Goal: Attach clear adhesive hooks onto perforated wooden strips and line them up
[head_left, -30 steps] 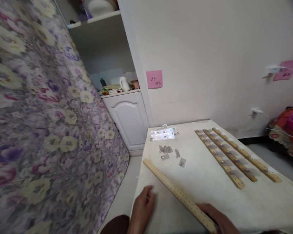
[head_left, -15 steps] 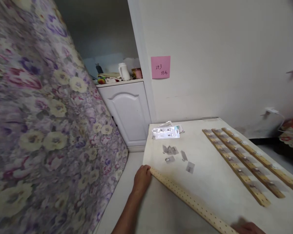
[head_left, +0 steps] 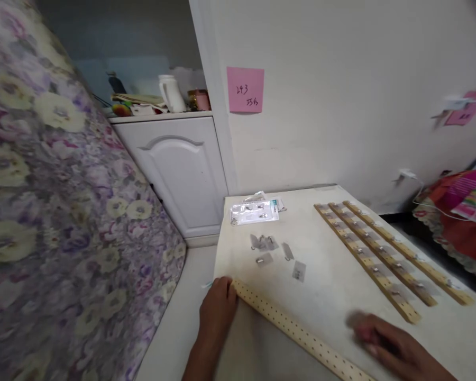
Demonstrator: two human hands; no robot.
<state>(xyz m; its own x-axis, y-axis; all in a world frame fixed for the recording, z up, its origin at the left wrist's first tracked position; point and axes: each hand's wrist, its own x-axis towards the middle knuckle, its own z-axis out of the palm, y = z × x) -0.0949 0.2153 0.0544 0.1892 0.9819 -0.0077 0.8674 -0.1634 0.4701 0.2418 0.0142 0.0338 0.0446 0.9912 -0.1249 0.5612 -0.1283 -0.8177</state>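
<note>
A pale wooden strip (head_left: 291, 330) with rows of small holes lies slantwise along the table's near side. My left hand (head_left: 219, 304) is closed on its far left end. Over the table to the right of the strip, apart from it, is my right hand (head_left: 388, 341), its fingers curled and blurred by motion; whether it holds anything is not visible. Beyond the strip lie several clear adhesive hooks, among them a loose group (head_left: 265, 242) and a single hook (head_left: 299, 271).
Three wooden strips (head_left: 365, 256) fitted with clear hooks lie side by side on the right of the white table (head_left: 321, 296). Clear hook packaging (head_left: 254, 212) sits at the back left. A floral curtain (head_left: 83, 211) hangs at left, beside a white cabinet (head_left: 178, 169).
My right hand has left the strip's near end and moved up over the table. My left hand still grips the far end. The view has shifted to the right.
</note>
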